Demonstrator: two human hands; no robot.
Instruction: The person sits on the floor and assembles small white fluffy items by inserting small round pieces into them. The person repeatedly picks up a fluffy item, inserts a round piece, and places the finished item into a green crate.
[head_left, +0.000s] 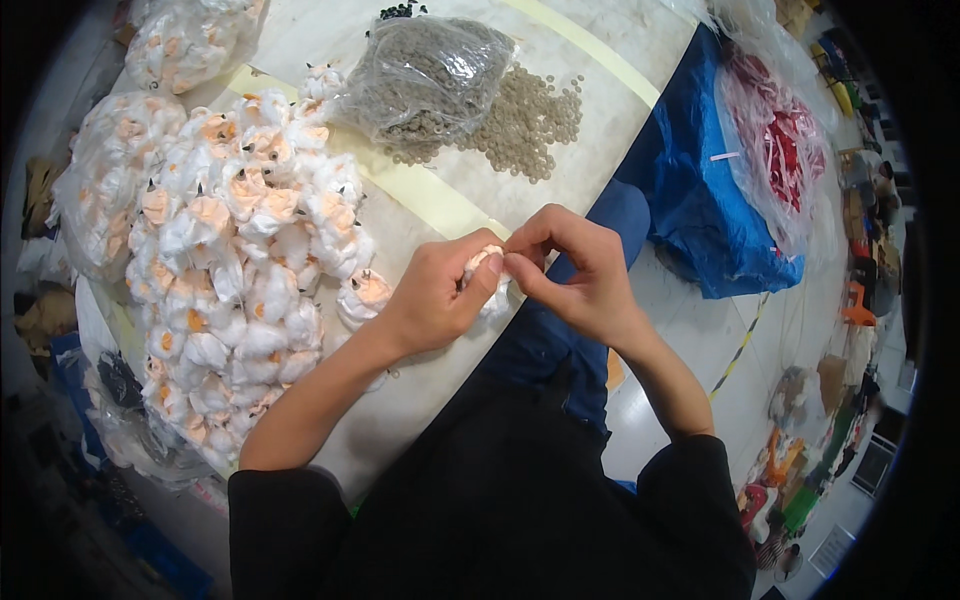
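Observation:
Near the table's edge, my left hand is closed around a small white and peach plush piece. My right hand pinches thumb and forefinger together right at the top of that piece; whatever sits between those fingertips is too small to make out. Another plush piece lies just left of my left hand. Beyond it spreads a big heap of similar fluffy plush pieces, several with dark pointed tips and orange patches.
A clear plastic bag of grey-brown discs stands at the far side, with loose discs spilled beside it. Small black parts lie behind. Filled clear bags flank the heap. Right of the table are a blue bag and red items.

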